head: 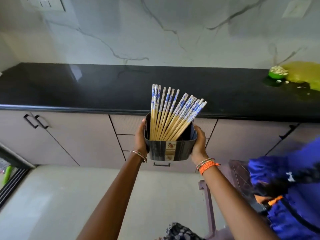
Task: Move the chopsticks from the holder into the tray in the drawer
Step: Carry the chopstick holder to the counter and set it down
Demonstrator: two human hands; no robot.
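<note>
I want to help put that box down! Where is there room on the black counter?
The glossy black stone countertop is bare from its left end across the middle, behind the dark square chopstick holder. The far right is crowded: a small green bowl of pale pieces, a yellow cloth and scattered bits.

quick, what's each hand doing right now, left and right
Left hand: grips the left side of the holder.
Right hand: grips the holder's right side.
</note>
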